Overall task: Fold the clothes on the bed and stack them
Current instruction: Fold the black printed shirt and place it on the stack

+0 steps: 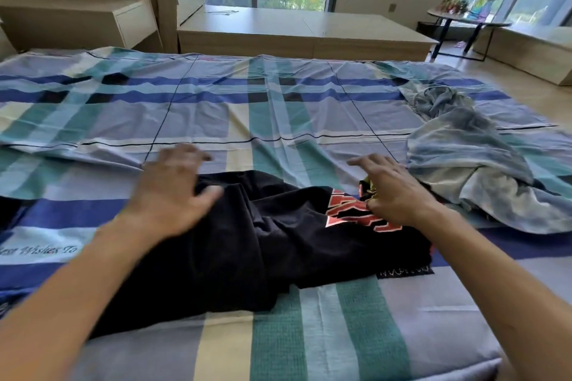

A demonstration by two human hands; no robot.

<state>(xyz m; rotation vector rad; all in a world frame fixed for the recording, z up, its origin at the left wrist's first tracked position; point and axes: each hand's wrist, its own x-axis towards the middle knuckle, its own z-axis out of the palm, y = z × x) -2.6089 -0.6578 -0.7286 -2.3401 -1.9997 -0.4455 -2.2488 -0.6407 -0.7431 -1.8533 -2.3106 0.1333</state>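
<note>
Our left hand (173,195) hovers with fingers spread and relaxed, gripping nothing, over the far left corner of the black garment (235,250); it is blurred, so we cannot tell whether the palm touches the cloth. The garment lies rumpled across the near middle of the plaid-covered bed (278,114), with a deep crease running down its centre and a red print (349,210) showing near its right end. Our right hand (399,195) is over that print, fingers stretched forward and apart, holding nothing that we can make out, though we cannot tell whether the thumb touches the cloth. We judge the step to be spreading this piece flat before the first fold, so we should press both palms down and sweep outward from the centre crease, drawing the far edge straight, or the fold will trap the wrinkles. Further right, a pale blue-grey garment (464,161) lies crumpled just beside the black one, not yet folded, and nothing is stacked so far
</note>
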